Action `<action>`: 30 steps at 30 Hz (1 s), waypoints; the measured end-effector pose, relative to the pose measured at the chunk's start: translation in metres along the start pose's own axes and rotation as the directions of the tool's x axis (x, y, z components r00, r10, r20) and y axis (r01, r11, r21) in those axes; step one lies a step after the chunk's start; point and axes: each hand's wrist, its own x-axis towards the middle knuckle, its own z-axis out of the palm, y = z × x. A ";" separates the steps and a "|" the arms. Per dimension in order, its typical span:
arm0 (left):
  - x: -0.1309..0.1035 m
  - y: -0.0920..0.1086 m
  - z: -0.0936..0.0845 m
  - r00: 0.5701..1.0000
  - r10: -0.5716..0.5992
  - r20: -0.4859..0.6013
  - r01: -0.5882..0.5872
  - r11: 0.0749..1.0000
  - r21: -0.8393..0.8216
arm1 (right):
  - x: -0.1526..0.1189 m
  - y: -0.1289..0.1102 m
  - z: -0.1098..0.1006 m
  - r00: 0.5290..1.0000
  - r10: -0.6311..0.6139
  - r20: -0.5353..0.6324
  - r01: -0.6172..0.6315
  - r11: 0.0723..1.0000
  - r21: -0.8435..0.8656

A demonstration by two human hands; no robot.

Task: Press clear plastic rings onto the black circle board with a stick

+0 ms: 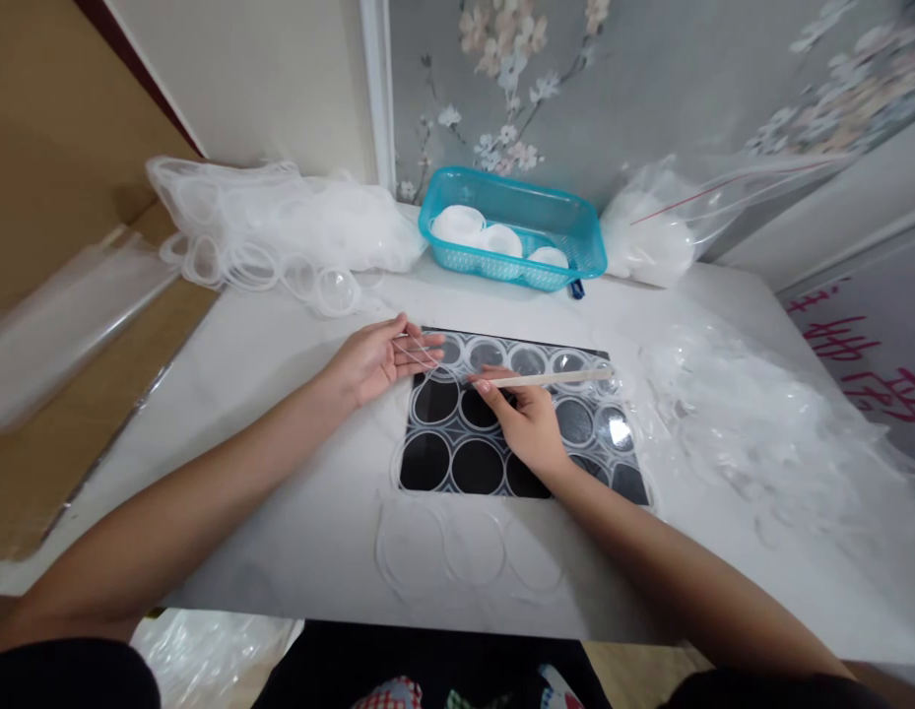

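Note:
A black sheet (478, 467) lies on the white table, covered by clear film with rows of round cut-outs. Above its upper left corner, my left hand (379, 362) is palm up, with thumb and forefinger pinching a thin clear plastic strip (415, 353). My right hand (527, 418) is over the middle of the sheet, its fingers closed round a long pale stick-like tool (553, 378). The tool slants nearly level to the right, and its working tip by the fingers is too small to make out. Clear round pieces (529, 358) show along the sheet's top row.
Behind the sheet stands a blue plastic basket (512, 187) holding white round stacks (459, 225). Clear plastic rings (254, 264) and bagged film are heaped at back left. A zip bag (653, 231) sits back right, with crumpled clear film scraps (752, 414) in front. Ring-shaped offcuts (476, 549) lie near the front edge.

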 end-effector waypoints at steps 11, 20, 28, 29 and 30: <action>-0.034 0.021 0.009 0.983 0.159 -0.087 -0.170 0.976 -0.137 | -0.001 0.003 0.001 1.000 0.002 -0.013 -0.002 1.000 0.026; -0.121 0.041 0.037 0.931 0.334 0.147 -0.352 0.928 0.122 | -0.002 0.001 0.001 1.000 -0.006 -0.013 0.007 0.999 0.050; -0.131 0.038 0.036 0.901 0.365 0.235 -0.421 0.868 0.263 | -0.003 -0.001 0.001 0.999 -0.016 -0.041 0.022 0.988 0.155; -0.132 0.038 0.037 0.895 0.364 0.256 -0.430 0.855 0.289 | -0.002 -0.005 0.000 0.999 -0.018 -0.039 0.026 0.979 0.203; -0.133 0.038 0.037 0.889 0.362 0.280 -0.441 0.839 0.318 | -0.001 -0.010 -0.002 0.999 -0.021 -0.038 0.030 0.964 0.264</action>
